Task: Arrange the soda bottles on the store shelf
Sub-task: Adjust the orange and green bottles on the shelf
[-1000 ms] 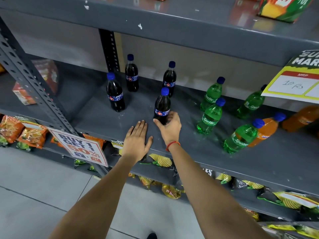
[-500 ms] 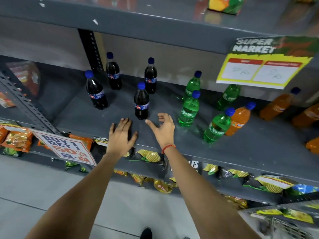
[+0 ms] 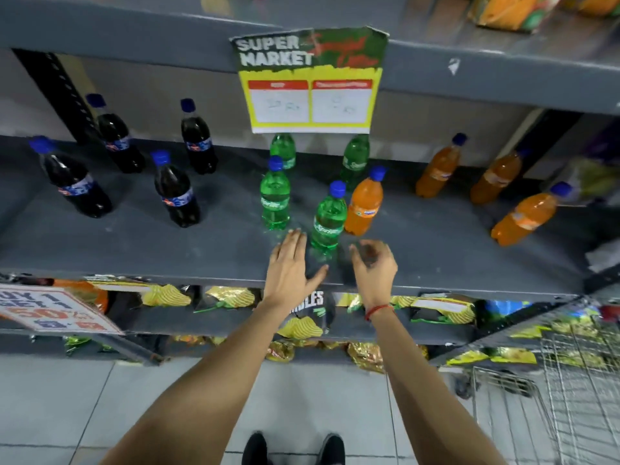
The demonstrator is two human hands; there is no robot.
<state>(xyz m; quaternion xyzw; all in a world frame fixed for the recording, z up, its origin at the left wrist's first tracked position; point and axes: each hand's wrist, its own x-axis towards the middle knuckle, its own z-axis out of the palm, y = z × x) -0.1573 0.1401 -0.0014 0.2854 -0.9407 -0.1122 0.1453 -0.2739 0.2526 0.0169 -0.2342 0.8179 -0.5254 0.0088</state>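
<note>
A grey store shelf carries several soda bottles with blue caps. Dark cola bottles stand at the left, green bottles in the middle, orange bottles at the right. One orange bottle stands among the green ones, touching the nearest green bottle. My left hand lies flat and open on the shelf just left of that green bottle. My right hand, fingers curled and apart, hovers just right of it, holding nothing.
A yellow price sign hangs from the upper shelf and hides the tops of the rear green bottles. Snack bags fill the lower shelf. A "buy 1 get 1" sign is at the lower left, a wire cart at the lower right.
My right hand let go of the front cola bottle. Both hands and my view shifted right, from the cola bottles to the front green bottle.
</note>
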